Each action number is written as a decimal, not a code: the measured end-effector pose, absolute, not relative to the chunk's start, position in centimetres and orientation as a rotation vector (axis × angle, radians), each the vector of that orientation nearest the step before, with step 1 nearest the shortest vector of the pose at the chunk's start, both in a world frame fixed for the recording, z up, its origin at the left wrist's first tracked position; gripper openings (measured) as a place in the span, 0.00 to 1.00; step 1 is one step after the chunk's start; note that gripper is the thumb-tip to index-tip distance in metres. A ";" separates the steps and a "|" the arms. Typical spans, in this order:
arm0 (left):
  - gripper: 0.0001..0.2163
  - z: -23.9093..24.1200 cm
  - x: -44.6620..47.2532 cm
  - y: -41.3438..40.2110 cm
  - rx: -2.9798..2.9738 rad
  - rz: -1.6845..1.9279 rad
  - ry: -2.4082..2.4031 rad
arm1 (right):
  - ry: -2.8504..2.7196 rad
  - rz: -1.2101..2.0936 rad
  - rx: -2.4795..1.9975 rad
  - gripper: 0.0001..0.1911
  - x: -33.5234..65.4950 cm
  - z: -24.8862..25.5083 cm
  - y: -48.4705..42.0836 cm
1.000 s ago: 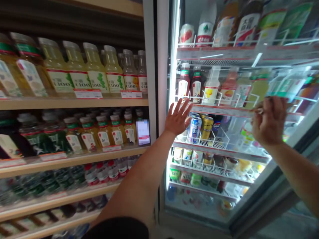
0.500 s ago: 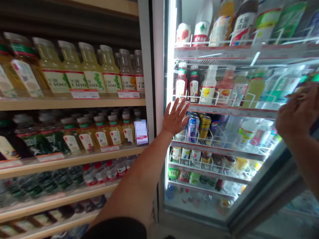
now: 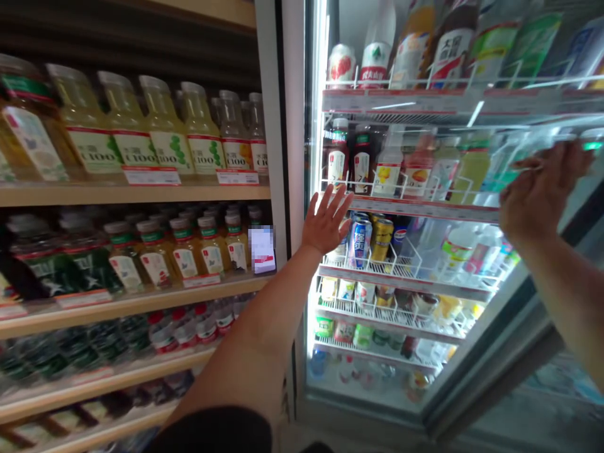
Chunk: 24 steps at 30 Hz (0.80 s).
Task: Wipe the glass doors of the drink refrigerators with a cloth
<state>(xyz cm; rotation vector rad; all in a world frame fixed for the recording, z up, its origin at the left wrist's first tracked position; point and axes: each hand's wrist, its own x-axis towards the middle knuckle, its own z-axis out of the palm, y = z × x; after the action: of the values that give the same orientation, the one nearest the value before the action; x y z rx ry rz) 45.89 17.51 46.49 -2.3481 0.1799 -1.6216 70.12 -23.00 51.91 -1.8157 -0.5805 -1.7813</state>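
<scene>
Left hand (image 3: 325, 220) just left of blue can (image 3: 359, 242), not touching; grip spread wide, empty. Right hand (image 3: 538, 192) well right of can, on glass door (image 3: 500, 358), likely propping it open; can't tell how far grip is closed.

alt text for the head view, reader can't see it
A person's left hand, fingers spread, reaches toward cans on a wire shelf in a lit drinks fridge; the right hand is at its open glass door. Bottles fill wooden shelves left.

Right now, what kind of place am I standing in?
Probably a convenience store: a lit drinks cooler with a glass door, wooden shelves of bottled drinks, and price tags on the shelf edges.
</scene>
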 end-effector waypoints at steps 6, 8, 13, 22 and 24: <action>0.30 46.5 45.8 17.5 -2.357 -1.613 0.174 | -0.907 -1.689 -1.907 0.37 61.2 51.1 -17.2; 0.30 46.5 45.8 17.5 -2.354 -1.616 0.173 | -0.875 -1.645 -1.926 0.35 60.3 53.6 -16.2; 0.30 46.5 45.9 17.5 -2.301 -1.653 0.191 | -0.831 -1.619 -1.901 0.36 59.1 56.1 -13.7; 0.28 46.5 45.9 17.5 -2.309 -1.642 0.180 | -1.031 -1.566 -1.990 0.31 56.1 57.4 -10.0; 0.28 46.5 45.9 17.5 -2.311 -1.643 0.183 | -1.015 -1.570 -1.952 0.31 55.9 57.8 -9.1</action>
<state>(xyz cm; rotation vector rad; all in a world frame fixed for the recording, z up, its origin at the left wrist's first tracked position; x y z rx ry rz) 45.87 17.54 46.52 -2.3109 0.1832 -1.6427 55.88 -9.14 57.79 -1.9523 -1.0145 -1.5703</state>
